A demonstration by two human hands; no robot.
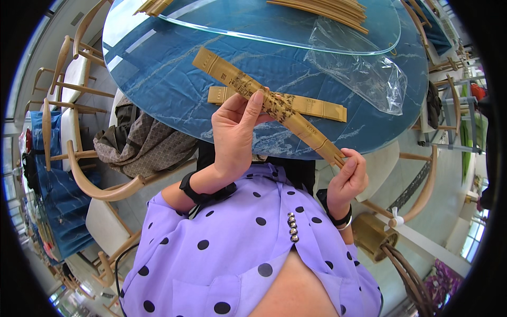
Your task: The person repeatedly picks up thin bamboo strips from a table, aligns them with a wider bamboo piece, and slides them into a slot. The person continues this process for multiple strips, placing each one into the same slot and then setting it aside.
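Note:
A long gold paper chopstick sleeve (pixel 229 74) with dark print is held slantwise over the table's near edge. My left hand (pixel 236 127) is closed on its middle, thumb on top. At the sleeve's lower right end, the tips of a few chopsticks (pixel 335 157) stick out. My right hand (pixel 348 179) pinches these ends between thumb and fingers. Beneath the held sleeve, a stack of similar gold sleeves (pixel 322 108) lies flat on the blue table; its middle is partly hidden.
A glass turntable (pixel 253 37) on the blue table (pixel 153 79) bears a pile of loose chopsticks (pixel 327 11) and another bundle (pixel 153 6). A crumpled clear plastic bag (pixel 364 74) lies at the right. Wooden chairs (pixel 105 190) stand around, one with a patterned bag (pixel 142 140).

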